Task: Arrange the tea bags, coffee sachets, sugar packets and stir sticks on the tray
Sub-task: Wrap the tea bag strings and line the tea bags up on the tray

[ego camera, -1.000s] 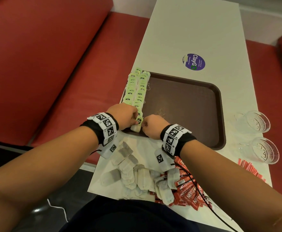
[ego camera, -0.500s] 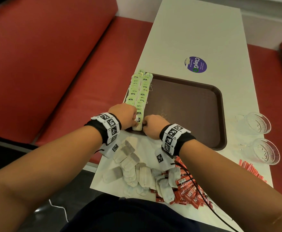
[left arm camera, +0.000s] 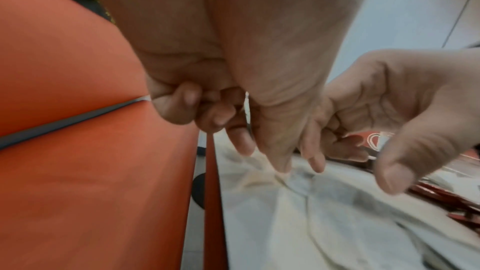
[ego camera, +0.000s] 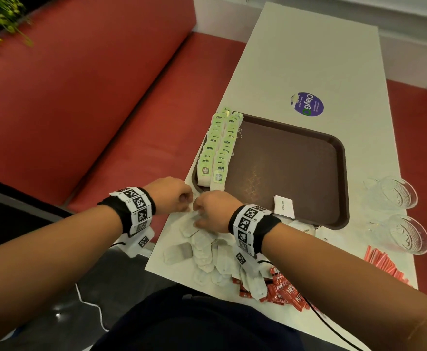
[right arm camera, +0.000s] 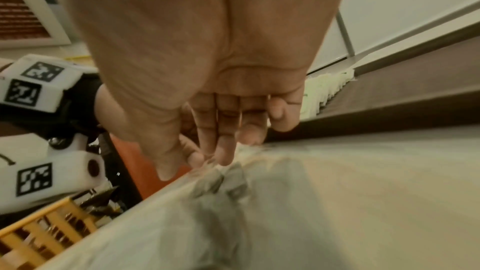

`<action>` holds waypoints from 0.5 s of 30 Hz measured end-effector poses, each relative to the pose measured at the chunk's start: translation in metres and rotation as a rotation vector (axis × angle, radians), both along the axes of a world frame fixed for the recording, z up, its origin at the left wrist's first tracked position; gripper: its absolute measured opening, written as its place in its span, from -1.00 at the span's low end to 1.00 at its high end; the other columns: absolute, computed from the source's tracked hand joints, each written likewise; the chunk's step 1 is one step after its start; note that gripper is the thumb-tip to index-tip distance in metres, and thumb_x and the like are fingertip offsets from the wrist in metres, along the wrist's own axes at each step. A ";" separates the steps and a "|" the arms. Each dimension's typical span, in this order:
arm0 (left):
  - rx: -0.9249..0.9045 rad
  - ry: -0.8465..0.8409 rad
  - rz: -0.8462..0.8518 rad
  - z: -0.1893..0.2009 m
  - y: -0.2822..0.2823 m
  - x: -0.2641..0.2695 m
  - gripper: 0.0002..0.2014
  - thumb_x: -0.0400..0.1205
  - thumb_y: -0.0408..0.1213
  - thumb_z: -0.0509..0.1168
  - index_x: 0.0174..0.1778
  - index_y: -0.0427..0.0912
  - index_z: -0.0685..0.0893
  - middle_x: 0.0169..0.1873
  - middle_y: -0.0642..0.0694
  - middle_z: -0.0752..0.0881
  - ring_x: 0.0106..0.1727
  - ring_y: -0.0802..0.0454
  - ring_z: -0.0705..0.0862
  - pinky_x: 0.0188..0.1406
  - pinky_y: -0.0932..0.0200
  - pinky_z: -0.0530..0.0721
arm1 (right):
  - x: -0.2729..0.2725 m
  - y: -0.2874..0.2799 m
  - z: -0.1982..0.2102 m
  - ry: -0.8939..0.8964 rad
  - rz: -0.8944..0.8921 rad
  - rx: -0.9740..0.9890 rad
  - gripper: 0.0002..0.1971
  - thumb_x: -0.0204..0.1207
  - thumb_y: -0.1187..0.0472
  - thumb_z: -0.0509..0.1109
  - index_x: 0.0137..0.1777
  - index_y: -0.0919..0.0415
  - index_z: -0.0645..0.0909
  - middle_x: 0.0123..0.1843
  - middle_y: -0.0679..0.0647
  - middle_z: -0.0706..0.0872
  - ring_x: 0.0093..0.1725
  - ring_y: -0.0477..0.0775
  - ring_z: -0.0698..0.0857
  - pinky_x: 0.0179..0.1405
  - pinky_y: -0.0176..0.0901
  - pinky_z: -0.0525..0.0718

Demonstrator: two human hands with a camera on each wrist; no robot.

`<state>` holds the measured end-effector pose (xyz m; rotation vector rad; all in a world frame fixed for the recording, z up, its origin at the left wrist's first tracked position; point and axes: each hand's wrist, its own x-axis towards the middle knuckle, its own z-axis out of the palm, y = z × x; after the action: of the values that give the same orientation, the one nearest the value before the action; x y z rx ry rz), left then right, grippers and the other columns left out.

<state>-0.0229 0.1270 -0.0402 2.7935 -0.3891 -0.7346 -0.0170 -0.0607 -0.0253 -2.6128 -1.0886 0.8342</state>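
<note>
Along the left edge of the brown tray (ego camera: 344, 173) lie two neat rows of green-tagged tea bags (ego camera: 217, 148). A loose pile of tea bags (ego camera: 202, 252) sits on the white table in front of the tray. My left hand (ego camera: 179, 196) and right hand (ego camera: 207, 211) meet over the pile's far end. In the left wrist view the left hand (left arm camera: 262, 159) has its outer fingers curled, and its thumb and forefinger come down on a tea bag (left arm camera: 298, 182). The right hand (right arm camera: 194, 165) pinches the top of the same tea bag (right arm camera: 228, 182).
A white sugar packet (ego camera: 284, 206) lies in the tray's near right corner, with more packets (ego camera: 303, 228) just outside it. Red coffee sachets (ego camera: 283, 290) lie at the table's front edge and red stir sticks (ego camera: 382, 264) to the right. Two glasses (ego camera: 394, 196) stand right of the tray. A red bench (ego camera: 80, 110) runs along the left.
Both hands have drawn back from the near end of the tea-bag rows on the tray. They are now over the loose pile in front of it.
</note>
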 end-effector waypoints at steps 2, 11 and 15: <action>-0.038 -0.006 0.015 -0.002 0.000 -0.002 -0.76 0.55 -0.04 0.46 0.11 0.06 0.70 -0.09 0.17 0.64 -0.01 0.06 0.67 -0.01 0.08 0.65 | -0.004 0.006 -0.005 -0.022 0.039 -0.070 -0.56 0.50 -0.09 0.49 0.32 0.07 0.66 0.20 0.08 0.69 0.18 0.16 0.67 0.17 0.03 0.66; -0.089 -0.021 -0.056 -0.006 -0.020 -0.007 -0.69 0.54 -0.11 0.45 0.20 -0.01 0.71 0.05 0.02 0.68 0.06 -0.01 0.66 -0.01 0.02 0.64 | -0.004 0.002 -0.010 -0.032 0.096 -0.120 -0.80 0.56 0.21 0.43 0.15 0.20 0.71 0.25 0.17 0.66 0.22 0.21 0.66 0.09 -0.06 0.57; -0.093 -0.020 -0.101 -0.006 -0.028 -0.011 -0.65 0.59 -0.01 0.42 0.27 0.00 0.70 0.06 -0.02 0.67 0.05 -0.04 0.66 -0.05 0.02 0.63 | 0.000 -0.017 0.000 -0.004 0.044 -0.100 -0.90 0.60 0.23 0.33 0.07 0.12 0.62 0.14 0.12 0.63 0.12 0.18 0.65 0.11 0.00 0.62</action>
<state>-0.0334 0.0988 -0.0462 2.7119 -0.5576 -0.6921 -0.0168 -0.0781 -0.0252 -2.6813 -1.1373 0.9156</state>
